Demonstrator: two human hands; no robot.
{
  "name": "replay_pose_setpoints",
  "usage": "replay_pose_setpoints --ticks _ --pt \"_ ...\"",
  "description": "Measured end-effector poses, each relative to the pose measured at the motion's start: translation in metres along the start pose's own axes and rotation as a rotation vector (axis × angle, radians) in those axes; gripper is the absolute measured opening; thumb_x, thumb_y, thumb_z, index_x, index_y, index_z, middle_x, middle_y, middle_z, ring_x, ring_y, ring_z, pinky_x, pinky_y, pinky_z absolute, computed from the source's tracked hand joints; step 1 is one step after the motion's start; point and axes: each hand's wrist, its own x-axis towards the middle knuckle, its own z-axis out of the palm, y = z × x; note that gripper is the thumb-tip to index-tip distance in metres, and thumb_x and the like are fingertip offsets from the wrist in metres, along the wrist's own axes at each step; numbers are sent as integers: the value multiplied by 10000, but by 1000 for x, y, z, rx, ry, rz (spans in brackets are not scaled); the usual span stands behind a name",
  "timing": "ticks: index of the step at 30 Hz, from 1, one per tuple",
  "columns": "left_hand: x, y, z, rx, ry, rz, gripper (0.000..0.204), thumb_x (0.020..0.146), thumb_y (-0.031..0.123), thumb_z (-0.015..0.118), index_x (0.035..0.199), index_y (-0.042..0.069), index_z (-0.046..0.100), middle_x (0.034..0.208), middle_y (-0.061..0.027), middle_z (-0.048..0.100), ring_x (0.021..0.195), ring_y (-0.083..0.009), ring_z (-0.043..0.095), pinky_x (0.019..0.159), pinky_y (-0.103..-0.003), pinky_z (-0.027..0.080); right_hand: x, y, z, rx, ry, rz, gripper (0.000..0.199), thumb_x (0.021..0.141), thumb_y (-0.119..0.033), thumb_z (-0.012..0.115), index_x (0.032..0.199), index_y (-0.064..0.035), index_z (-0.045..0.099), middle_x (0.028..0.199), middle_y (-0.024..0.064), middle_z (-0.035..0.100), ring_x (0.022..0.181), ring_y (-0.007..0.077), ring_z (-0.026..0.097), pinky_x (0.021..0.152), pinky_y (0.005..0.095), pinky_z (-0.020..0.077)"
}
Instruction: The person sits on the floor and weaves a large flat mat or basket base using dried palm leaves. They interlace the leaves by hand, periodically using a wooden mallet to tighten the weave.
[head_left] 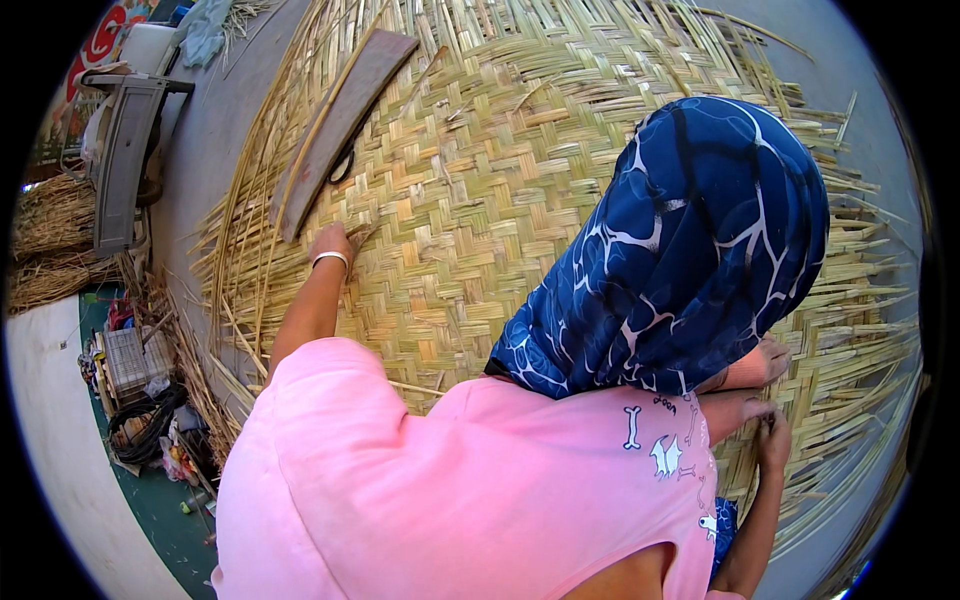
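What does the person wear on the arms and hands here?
Both forearms are bare below the short sleeves of a pink top. The left hand has a pale bangle at its wrist. The right hand wears no glove or bangle.

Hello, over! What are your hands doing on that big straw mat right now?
Left hand flat on woven mat. Right hand pinching strips at edge. Wooden board beside left hand.

Left hand (332, 243) pressing woven bamboo mat (470, 220); right hand (772, 437) gripping strips
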Motion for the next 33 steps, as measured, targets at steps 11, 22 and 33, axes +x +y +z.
replay_pose_setpoints --ticks 11,22,33 --pt "39 51 -68 -77 800 570 88 855 133 518 920 140 577 777 -78 570 739 -295 576 627 -425 442 2 8 6 41 -24 57 169 819 -53 516 965 -5 586 904 220 617 843 390 589 740 413 463" --pt "-42 299 -85 -659 657 1291 185 847 245 568 954 94 561 780 -116 582 632 -312 585 543 -417 470 -9 -2 11 -40 -8 101 179 828 -73 570 993 -5 588 921 204 615 859 367 590 748 418 463" --pt "-42 345 -3 -244 -30 1098 208 847 289 576 930 98 567 769 -115 587 651 -320 588 554 -422 469 -12 -28 15 -240 151 72 114 740 -97 631 823 -35 581 829 184 591 815 401 557 706 484 445"
